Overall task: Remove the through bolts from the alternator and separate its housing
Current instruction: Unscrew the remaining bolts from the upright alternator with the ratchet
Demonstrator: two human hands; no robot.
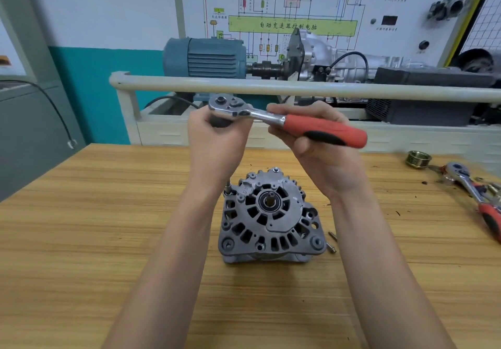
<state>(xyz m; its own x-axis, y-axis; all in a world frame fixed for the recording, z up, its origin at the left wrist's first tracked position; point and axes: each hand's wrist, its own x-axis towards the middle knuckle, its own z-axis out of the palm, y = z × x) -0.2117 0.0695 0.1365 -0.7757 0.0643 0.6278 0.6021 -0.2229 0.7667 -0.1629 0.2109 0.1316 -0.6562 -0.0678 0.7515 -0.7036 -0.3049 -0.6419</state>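
A grey alternator [271, 218] stands on the wooden table [108, 226], shaft end up. One through bolt [228, 187] sticks up out of its upper left corner. Two loose bolts [332, 241] lie on the table at its right side. Both hands hold a ratchet wrench [284, 119] with a red and black handle in the air above the alternator. My left hand [217, 142] is closed around the socket under the ratchet head. My right hand [320, 142] supports the handle from below, fingers around it.
A second red-handled ratchet [473, 188] lies at the table's right edge with small parts beside it. A brass-coloured pulley [418, 158] sits near it. Behind the table a white rail [298, 87] fronts a training stand with a blue motor [203, 57].
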